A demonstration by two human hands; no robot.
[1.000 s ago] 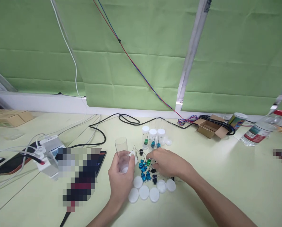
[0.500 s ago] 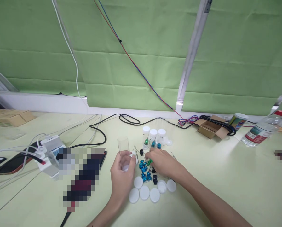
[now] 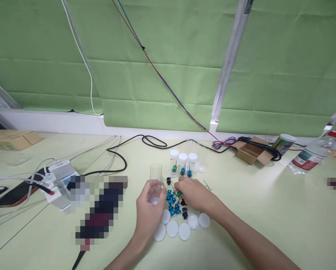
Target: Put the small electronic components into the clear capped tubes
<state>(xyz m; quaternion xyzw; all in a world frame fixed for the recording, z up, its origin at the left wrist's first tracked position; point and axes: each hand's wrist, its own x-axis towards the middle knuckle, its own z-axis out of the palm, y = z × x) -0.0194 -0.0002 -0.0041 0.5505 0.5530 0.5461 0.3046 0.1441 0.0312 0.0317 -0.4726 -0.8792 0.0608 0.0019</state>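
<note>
My left hand (image 3: 148, 208) is wrapped round an upright clear tube (image 3: 155, 172) with a white bottom. To its right, my right hand (image 3: 190, 190) is closed, fingers pinched and pointing down at a small green part (image 3: 179, 194); the fingertips are partly hidden. Several shiny blue parts (image 3: 171, 198) lie in a heap between and below the hands, with small black parts (image 3: 184, 213) beside them. White round caps (image 3: 172, 229) lie nearest me. Behind the right hand stand three tubes with white caps (image 3: 183, 158), holding green or blue parts on thin rods.
A black cable (image 3: 122, 159) runs along the back of the table. White power adapters (image 3: 59, 183) and a pixelated dark object (image 3: 103, 206) are on the left. An opened cardboard box (image 3: 250, 152), a can (image 3: 283, 144) and a water bottle (image 3: 311, 157) stand at the right.
My left hand has shifted right with the clear tube, closer to the blue parts. A small white piece by its thumb no longer shows. My right hand has hardly moved.
</note>
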